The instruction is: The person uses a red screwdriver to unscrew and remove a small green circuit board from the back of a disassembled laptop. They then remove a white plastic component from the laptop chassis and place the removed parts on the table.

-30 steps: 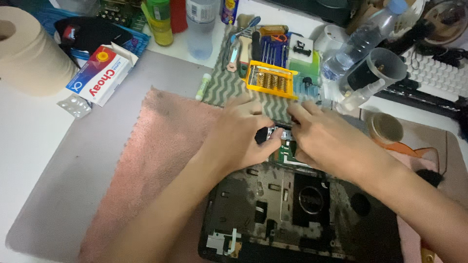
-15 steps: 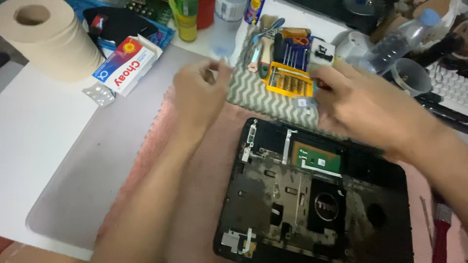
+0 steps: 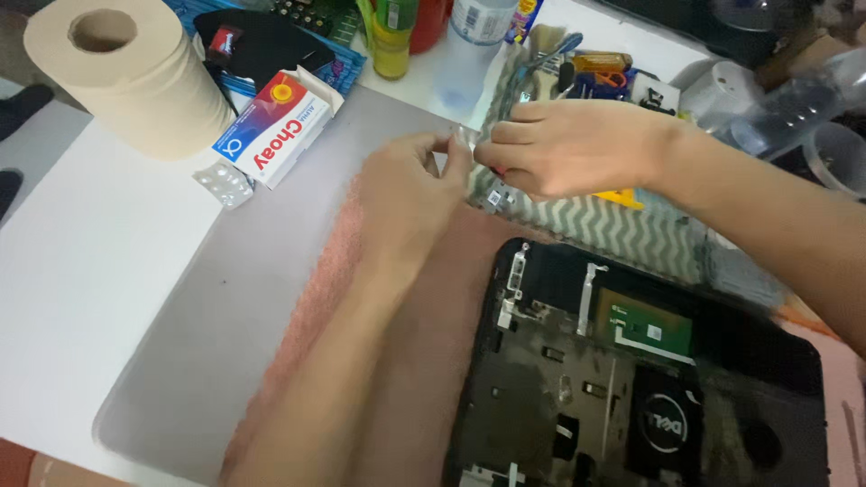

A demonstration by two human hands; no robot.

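Small metal bracket point(image 3: 465, 137), one piece, sits pinched between the fingers of the left hand point(image 3: 410, 185) and the right hand point(image 3: 573, 149), above a zigzag cloth point(image 3: 622, 236). One opened laptop base point(image 3: 631, 379) lies on a pink towel point(image 3: 316, 307). One paper roll point(image 3: 126, 77) and one medicine box point(image 3: 275, 131) stand on the cluttered white surface point(image 3: 81, 261).

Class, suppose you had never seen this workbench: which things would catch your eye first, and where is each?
Both hands meet at top centre, the left hand and right hand pinching a small silvery part between them. Below right lies an opened black laptop base with a green circuit board on a pink towel. A big paper roll stands top left.
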